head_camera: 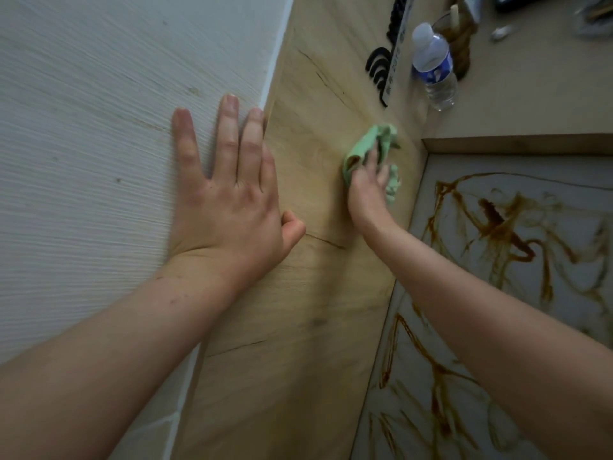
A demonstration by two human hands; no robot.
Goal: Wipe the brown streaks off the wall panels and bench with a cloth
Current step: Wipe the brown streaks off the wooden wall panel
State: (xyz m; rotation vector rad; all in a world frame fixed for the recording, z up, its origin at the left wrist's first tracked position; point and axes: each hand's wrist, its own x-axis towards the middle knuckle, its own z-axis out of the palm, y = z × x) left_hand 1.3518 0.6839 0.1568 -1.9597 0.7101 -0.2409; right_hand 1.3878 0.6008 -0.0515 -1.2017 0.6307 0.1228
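Observation:
My left hand (225,190) lies flat with straight fingers on the white textured wall panel (83,127), its thumb on the wooden panel (308,293). My right hand (368,190) presses a crumpled green cloth (365,147) against the wooden panel; the cloth carries a brown smear. To the right, the pale bench surface (547,327) is covered in brown streaks (497,224). Thin dark lines run across the wooden panel.
A plastic water bottle (434,68) with a blue label stands on the wooden shelf (530,94) at the upper right, beside a brown woven holder (462,44). Black hooks (378,68) hang on the wooden panel above the cloth. Small items lie at the far corner.

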